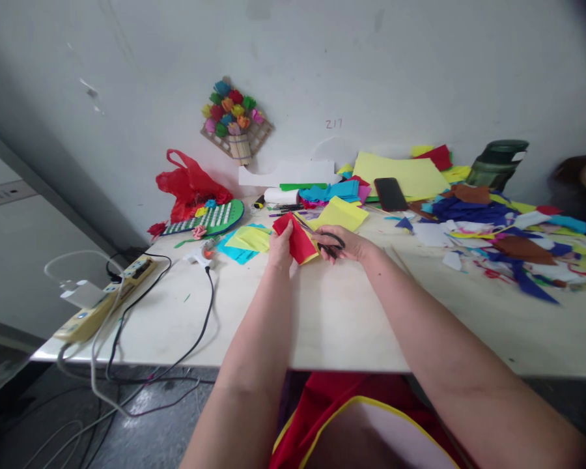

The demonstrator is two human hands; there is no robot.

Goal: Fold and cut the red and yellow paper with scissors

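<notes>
Currently, left hand (280, 246): its grip is closed on the red paper (301, 244), the thumb lying over the left side of the sheet.
Right hand (352, 243): its grip is closed around the black handle of the scissors (340, 239); how far the blades stand apart, I cannot tell.
Red paper: it is between the two hands, above the middle part of the table (342, 326), and its long axis slants from upper left to lower right. A thin yellow border shows at its lower right end.
Scissors to paper: the handle is just beside the right edge of the paper, and the blades point away to the upper left, roughly along this edge. Whether they overlap it is too small to say.
Nearer hand: the left one touches the paper directly; the right one is close to its lower right corner.
Far side: a yellow sheet (344, 213) lies just behind the scissors, so the room seems narrow there.
Left side: blue paper (243, 257) with a pale yellow piece (250, 239) on top lies near the left hand.
Right side: the scrap pile (522, 251) is well apart from the right hand.
Near side: between the forearms, the white tabletop reaches to the front edge, giving, I think, the most room.
</notes>
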